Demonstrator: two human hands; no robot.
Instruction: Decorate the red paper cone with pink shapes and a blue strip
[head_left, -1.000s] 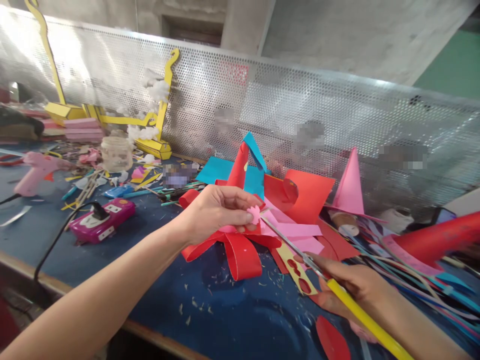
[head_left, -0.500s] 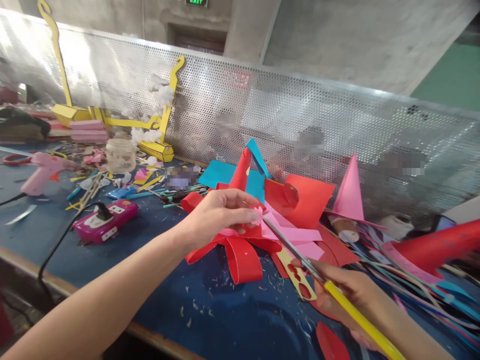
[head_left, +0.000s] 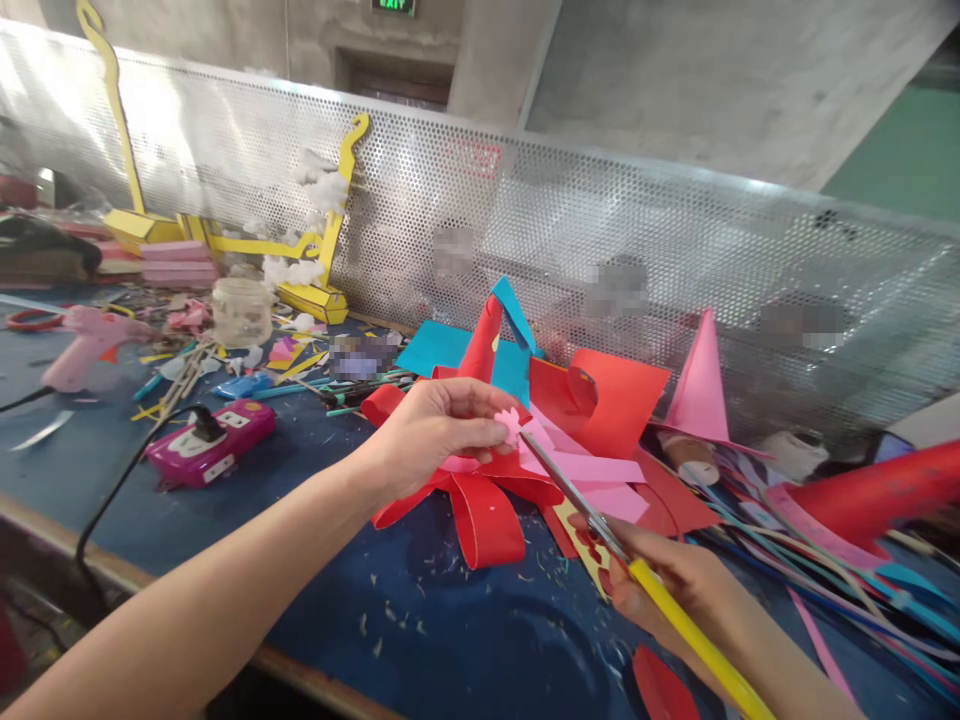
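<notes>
Counts: I see one pair of scissors [head_left: 600, 525], one small pink paper flower [head_left: 511, 425], one pink paper cone [head_left: 701, 385], one pink glue gun [head_left: 79, 345], one magenta power strip [head_left: 210, 445] and one clear jar [head_left: 241, 310].
Left hand [head_left: 435, 430]: I have it curled nearly closed, thumb and fingertips pinching the pink paper flower just above the red paper loops [head_left: 480, 505].
Right hand [head_left: 675, 590]: I have it wrapped around the yellow handle of the scissors, fingers folded tight.
Scissors: the blades run up and left from my right hand, tips touching the flower's edge; I cannot tell how far the blades gape.
Flower: it sits between my left fingertips, over the heap of red and pink paper on the blue table [head_left: 465, 640].
Behind: a perforated metal screen [head_left: 600, 220] stands along the table's far edge.
</notes>
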